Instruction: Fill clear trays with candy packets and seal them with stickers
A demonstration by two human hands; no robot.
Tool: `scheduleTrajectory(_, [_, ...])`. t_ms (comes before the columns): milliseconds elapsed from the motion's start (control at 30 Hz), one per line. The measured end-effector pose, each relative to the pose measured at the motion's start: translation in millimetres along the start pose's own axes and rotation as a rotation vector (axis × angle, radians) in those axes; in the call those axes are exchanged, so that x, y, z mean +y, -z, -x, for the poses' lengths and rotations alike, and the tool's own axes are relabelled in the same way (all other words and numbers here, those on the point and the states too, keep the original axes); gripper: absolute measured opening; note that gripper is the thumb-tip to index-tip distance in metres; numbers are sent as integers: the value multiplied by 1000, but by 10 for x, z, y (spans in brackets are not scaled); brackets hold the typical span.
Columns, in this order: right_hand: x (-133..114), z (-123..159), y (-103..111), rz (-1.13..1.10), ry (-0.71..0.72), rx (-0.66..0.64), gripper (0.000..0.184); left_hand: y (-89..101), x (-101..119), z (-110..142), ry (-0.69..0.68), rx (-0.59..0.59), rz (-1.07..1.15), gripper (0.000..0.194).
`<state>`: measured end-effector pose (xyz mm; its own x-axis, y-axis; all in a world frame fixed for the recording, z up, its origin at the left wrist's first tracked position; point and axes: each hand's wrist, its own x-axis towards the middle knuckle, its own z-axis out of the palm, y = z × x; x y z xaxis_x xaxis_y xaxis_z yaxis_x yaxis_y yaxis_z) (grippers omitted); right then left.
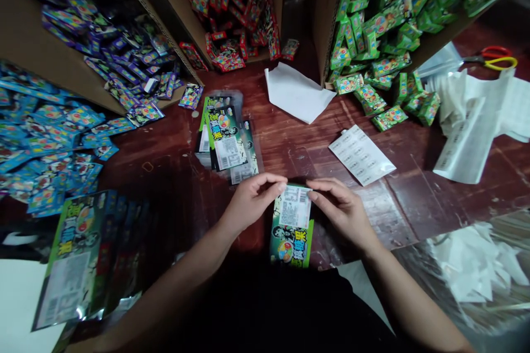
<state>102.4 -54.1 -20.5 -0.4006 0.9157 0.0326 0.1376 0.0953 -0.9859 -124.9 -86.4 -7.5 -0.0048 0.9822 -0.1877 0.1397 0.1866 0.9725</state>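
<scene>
A green and black printed candy pouch (292,231) with a white barcode label lies upside down before me at the table's front edge. My left hand (257,197) pinches its upper left corner between thumb and fingers. At the upper right corner, my right hand (342,207) has the edge between its thumb and forefinger. The pouch's lower end reaches my dark clothing. Just beyond my left hand lies a loose pile of similar pouches (227,138), some in clear plastic. A sheet of white stickers (362,154) rests past my right hand.
Cardboard boxes spill small purple (124,60), red (232,5) and green candy boxes (372,38) along the back; blue candy boxes (49,132) heap at left. Filled pouches (74,259) stand lower left. Scissors (492,58), sticker strips (464,138) and paper scraps (476,259) lie right.
</scene>
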Motion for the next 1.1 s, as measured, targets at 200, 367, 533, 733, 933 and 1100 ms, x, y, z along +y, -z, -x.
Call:
scheduleTrajectory(200, [-165, -116, 3, -28, -214, 12, 19, 55, 197, -69, 40, -68, -68, 12])
scheduleTrajectory(367, [-212, -206, 81, -51, -297, -13, 24, 96, 305, -136, 62, -103, -168, 17])
scheduleTrajectory(533, [-159, -135, 148, -67, -211, -118, 20, 126, 199, -124, 67, -195, -84, 23])
scheduleTrajectory(733, [-52, -241, 453, 225, 89, -46, 23, 120, 77, -351, 76, -268, -255, 19])
scheduleTrajectory(933, [199, -849, 1372, 790, 85, 381, 32, -91, 120, -620, -181, -226, -694, 13])
scheduleTrajectory(1100, [324, -1298, 1498, 914, 67, 169, 26, -641, 248, -1065, -519, -203, -900, 20])
